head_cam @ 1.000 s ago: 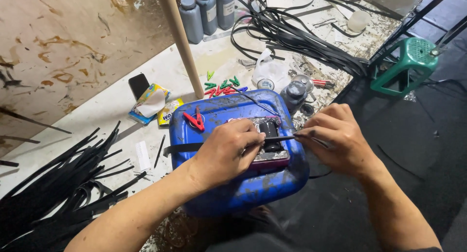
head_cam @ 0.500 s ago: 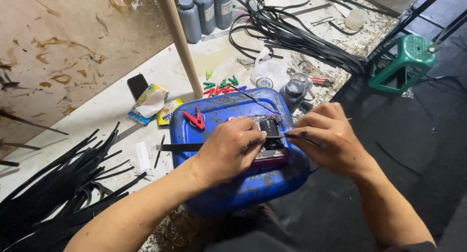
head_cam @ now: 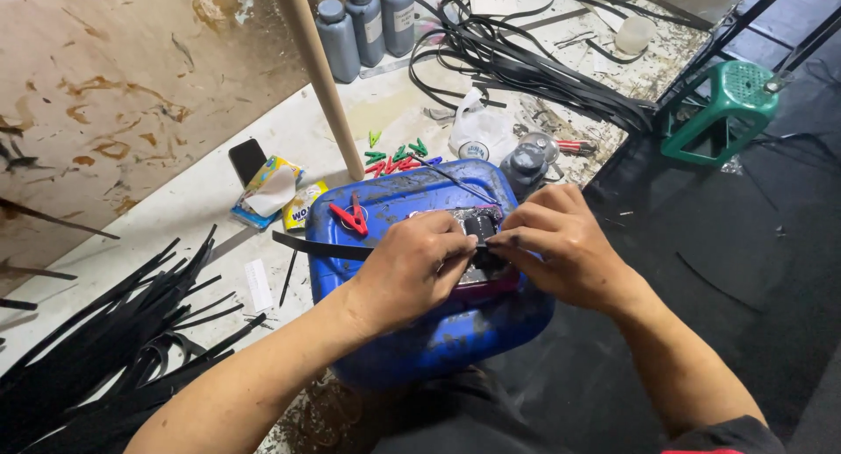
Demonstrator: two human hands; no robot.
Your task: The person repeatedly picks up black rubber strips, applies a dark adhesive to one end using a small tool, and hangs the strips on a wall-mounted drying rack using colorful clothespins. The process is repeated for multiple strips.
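In the head view, a blue plastic canister [head_cam: 412,331] is laid on its side on the floor and used as a work surface, and both hands are brought together on top of it. The left hand [head_cam: 412,274] is curled closed, its fingers pinched on a long black strip [head_cam: 320,247] that runs out leftward across the canister. The right hand [head_cam: 561,248] is closed as well, its fingertips pressed against the strip's end just beside a small black block [head_cam: 480,226] resting on the canister top. A red clamp [head_cam: 350,217] is seen near the left hand. A wooden pole [head_cam: 320,77] stands behind the canister, a heap of black strips [head_cam: 96,349] lies at the lower left, and a green stool [head_cam: 723,112] is set well apart at the right.
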